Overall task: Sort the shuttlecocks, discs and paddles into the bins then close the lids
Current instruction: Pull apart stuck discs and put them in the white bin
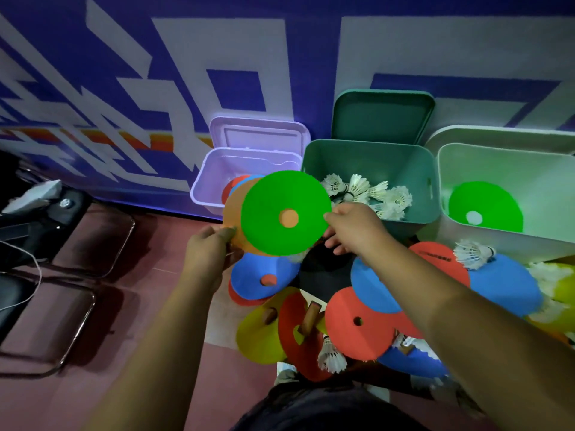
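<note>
Two discs overlap: the left hand's (208, 244) grip pinches the orange disc (233, 209), the right hand's (357, 228) the green disc (280, 197), whose likely white bin (529, 169) lies at three o'clock.

Arms outstretched; left hand (208, 247) pinches orange disc (234, 209), right hand (356, 227) green disc (280, 191).

A blue-and-white patterned wall (124, 73) fills twelve o'clock, with an orange stripe (130, 140) at ten. The reddish floor (149, 321) carries chrome-framed chairs (93, 241) at eight, dimly lit.
</note>
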The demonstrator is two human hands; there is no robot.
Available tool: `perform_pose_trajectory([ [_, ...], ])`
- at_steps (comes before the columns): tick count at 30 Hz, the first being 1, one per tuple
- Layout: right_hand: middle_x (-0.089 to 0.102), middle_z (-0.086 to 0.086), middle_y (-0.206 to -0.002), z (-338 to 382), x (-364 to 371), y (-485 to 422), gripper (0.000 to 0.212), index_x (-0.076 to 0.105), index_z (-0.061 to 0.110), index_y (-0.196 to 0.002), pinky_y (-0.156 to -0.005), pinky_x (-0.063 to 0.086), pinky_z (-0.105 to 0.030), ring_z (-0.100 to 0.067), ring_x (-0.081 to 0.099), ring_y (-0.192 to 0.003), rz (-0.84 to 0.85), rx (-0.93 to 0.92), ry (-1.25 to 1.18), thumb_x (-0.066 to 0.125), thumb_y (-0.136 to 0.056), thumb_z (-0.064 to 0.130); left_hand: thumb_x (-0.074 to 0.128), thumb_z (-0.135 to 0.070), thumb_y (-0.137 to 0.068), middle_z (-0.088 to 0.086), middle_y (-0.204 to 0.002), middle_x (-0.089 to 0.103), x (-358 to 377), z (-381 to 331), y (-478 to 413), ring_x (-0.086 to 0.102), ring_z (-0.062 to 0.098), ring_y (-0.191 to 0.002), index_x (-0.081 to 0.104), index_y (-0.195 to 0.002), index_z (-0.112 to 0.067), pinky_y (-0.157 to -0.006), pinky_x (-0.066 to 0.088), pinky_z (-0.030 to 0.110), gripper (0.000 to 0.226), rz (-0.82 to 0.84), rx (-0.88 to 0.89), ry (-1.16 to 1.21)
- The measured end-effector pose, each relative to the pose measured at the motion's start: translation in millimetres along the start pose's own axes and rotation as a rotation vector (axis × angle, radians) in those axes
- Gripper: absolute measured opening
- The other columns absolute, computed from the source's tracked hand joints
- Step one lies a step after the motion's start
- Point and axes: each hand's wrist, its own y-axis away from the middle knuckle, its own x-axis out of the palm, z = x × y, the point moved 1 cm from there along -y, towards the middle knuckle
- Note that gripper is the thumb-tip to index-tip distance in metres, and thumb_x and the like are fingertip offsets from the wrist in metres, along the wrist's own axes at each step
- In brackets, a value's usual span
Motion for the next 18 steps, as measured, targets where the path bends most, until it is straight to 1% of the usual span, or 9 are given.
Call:
perform_pose_trajectory([
  [3,0.067,-0.012,-0.073,-5.2,-46.5,4.2,0.024,0.056,0.012,-0.083,-0.044,0.05,-0.029,-0.019,0.065,-0.05,-0.103,-0.037,-0.157,0.053,-0.106,0.016,0.064,-0.011,-0.1,0.014,-0.082,0.067,34.4,-11.5,10.3,0.066,0.025,-0.07,0.064,-0.09,-0.012,-0.059,0.058,0.03,0.011,0.077,0.043,0.004],
  [6,0.065,-0.011,-0.07,-17.7,-99.3,12.6,0.023,0.055,0.013,-0.084,-0.043,0.051,-0.029,-0.016,0.063,-0.048,-0.238,-0.06,-0.293,0.053,-0.108,0.016,0.062,-0.01,-0.1,0.013,-0.081,0.067,77.1,-24.0,20.9,0.066,0.023,-0.067,0.064,-0.094,-0.011,-0.059,0.057,0.029,0.007,0.146,0.077,-0.024],
  [8,0.066,-0.011,-0.07,-30.0,-136.6,18.7,0.022,0.055,0.014,-0.086,-0.044,0.05,-0.028,-0.016,0.062,-0.047,-0.334,-0.068,-0.377,0.053,-0.108,0.016,0.064,-0.011,-0.099,0.016,-0.084,0.069,107.8,-30.3,27.4,0.068,0.028,-0.073,0.066,-0.098,-0.008,-0.064,0.059,0.033,0.004,0.208,0.085,-0.042],
  [10,0.065,-0.011,-0.072,-44.9,-173.7,26.3,0.021,0.055,0.014,-0.088,-0.044,0.049,-0.028,-0.016,0.061,-0.047,-0.42,-0.063,-0.45,0.053,-0.108,0.016,0.065,-0.013,-0.098,0.016,-0.087,0.07,139.1,-33.9,34.3,0.069,0.029,-0.075,0.067,-0.096,-0.01,-0.067,0.057,0.036,0.004,0.26,0.085,-0.066],
  [12,0.065,-0.012,-0.074,-61.5,-209.2,35.0,0.019,0.054,0.013,-0.09,-0.046,0.049,-0.028,-0.017,0.06,-0.048,-0.508,-0.044,-0.528,0.052,-0.108,0.016,0.065,-0.013,-0.1,0.013,-0.084,0.067,170.0,-36.0,44.1,0.068,0.025,-0.069,0.065,-0.095,-0.012,-0.062,0.057,0.034,0.005,0.293,0.088,-0.085],
  [14,0.065,-0.013,-0.076,-79.0,-241.5,42.3,0.015,0.056,0.009,-0.093,-0.049,0.05,-0.03,-0.019,0.059,-0.05,-0.589,-0.019,-0.579,0.052,-0.107,0.014,0.064,-0.013,-0.101,0.013,-0.085,0.064,198.4,-36.3,53.5,0.066,0.022,-0.07,0.064,-0.099,-0.01,-0.059,0.058,0.03,0.004,0.328,0.092,-0.101],
  [16,0.066,-0.016,-0.081,-95.7,-268.4,46.3,0.013,0.057,0.007,-0.097,-0.053,0.05,-0.033,-0.02,0.058,-0.053,-0.639,0.019,-0.63,0.051,-0.107,0.013,0.064,-0.015,-0.101,0.016,-0.092,0.065,223.4,-35.4,61.5,0.066,0.025,-0.078,0.064,-0.102,-0.01,-0.062,0.06,0.031,0.005,0.382,0.09,-0.119],
  [18,0.07,-0.015,-0.085,-110.4,-287.3,48.2,0.01,0.056,0.007,-0.109,-0.057,0.05,-0.034,-0.02,0.06,-0.059,-0.606,0.072,-0.705,0.052,-0.108,0.015,0.063,-0.013,-0.102,0.018,-0.095,0.063,244.5,-33.9,68.9,0.065,0.028,-0.083,0.063,-0.102,-0.008,-0.064,0.062,0.032,0.006,0.425,0.094,-0.127],
])
